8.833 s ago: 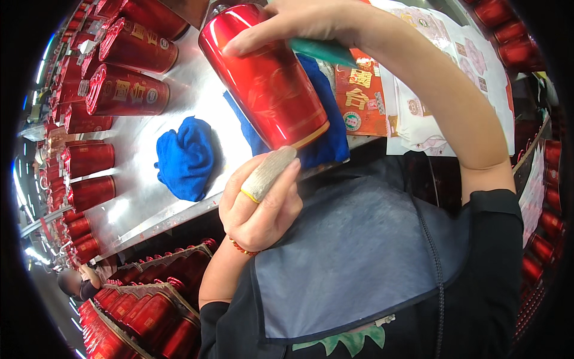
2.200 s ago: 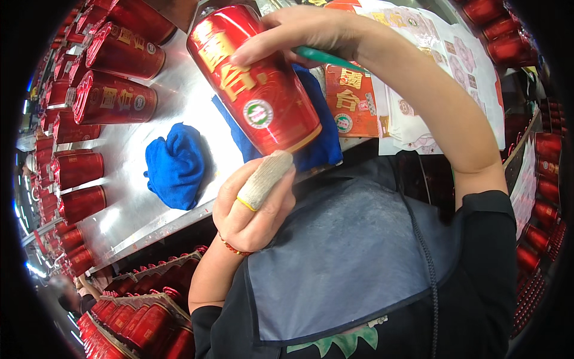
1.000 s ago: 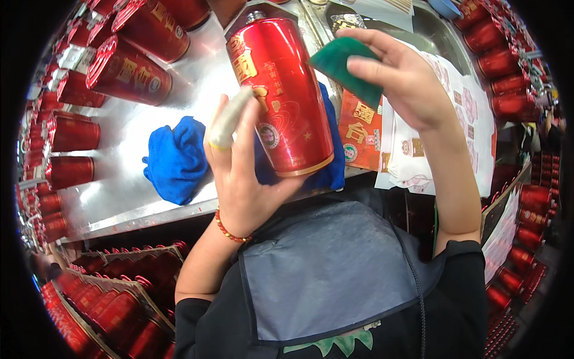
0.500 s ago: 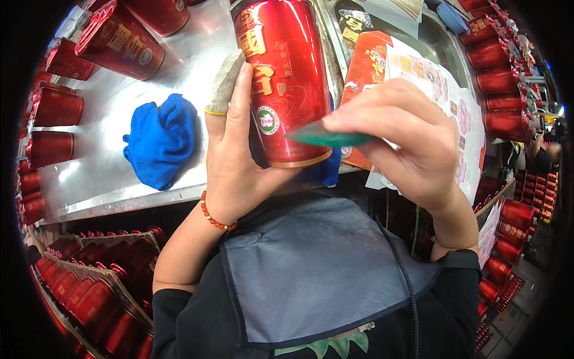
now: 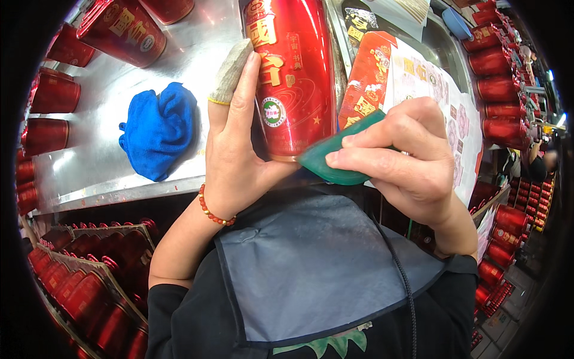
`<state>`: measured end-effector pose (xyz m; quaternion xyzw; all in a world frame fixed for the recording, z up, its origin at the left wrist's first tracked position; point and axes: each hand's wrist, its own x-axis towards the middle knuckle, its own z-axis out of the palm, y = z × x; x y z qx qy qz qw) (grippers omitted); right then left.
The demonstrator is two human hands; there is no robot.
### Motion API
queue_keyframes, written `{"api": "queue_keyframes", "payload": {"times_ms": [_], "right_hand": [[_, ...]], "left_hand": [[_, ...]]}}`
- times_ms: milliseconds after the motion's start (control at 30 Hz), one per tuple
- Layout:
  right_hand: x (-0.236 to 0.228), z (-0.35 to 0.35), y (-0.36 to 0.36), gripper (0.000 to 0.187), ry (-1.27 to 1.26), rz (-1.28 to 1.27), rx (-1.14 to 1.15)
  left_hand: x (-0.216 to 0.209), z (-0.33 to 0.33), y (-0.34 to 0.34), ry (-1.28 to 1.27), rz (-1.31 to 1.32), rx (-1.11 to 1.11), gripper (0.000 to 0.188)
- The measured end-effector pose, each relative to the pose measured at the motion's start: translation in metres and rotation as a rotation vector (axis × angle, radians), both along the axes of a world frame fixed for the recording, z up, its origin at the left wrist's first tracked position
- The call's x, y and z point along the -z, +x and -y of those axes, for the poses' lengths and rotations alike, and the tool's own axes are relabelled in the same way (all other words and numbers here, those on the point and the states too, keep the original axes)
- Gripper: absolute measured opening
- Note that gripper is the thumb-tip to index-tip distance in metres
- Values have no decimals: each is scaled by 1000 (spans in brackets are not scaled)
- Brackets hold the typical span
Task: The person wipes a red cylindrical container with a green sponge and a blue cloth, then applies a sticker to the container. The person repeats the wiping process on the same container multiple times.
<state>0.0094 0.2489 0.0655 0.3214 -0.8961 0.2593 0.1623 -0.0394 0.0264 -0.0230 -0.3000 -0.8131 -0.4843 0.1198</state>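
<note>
A glossy red bottle (image 5: 302,78) with gold characters and a round white-and-green emblem lies in front of me, its base toward my body. My left hand (image 5: 236,134) braces it, the fingers along its left side and the thumb under the base. A grey fabric finger sleeve (image 5: 232,72) covers one of those fingers. Between the thumb and fingers of my right hand (image 5: 412,158) is a flat green scraper (image 5: 341,158). The scraper's tip meets the bottle's lower edge near my left thumb.
A bunched blue cloth (image 5: 158,131) rests on the metal table (image 5: 95,161) to the left. Printed decal sheets (image 5: 460,113) and a red printed piece (image 5: 368,75) lie right of the bottle. Red bottles (image 5: 122,30) stand at far left; racks of red containers (image 5: 84,293) flank me below.
The scraper has moved down from the emblem area to the bottle's base, turning to show its broad face. My right hand has dropped slightly with it. My left hand still braces the bottle.
</note>
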Motion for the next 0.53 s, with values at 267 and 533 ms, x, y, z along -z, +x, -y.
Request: {"api": "queue_keyframes", "payload": {"times_ms": [267,533], "right_hand": [[-3,7,-9,37,-44,22,59],[-9,-21,-43,25,-139,144,407]], "left_hand": [[2,0,3,-31,-25,-33,114],[-1,-1,11,-74,30,-41,116]]}}
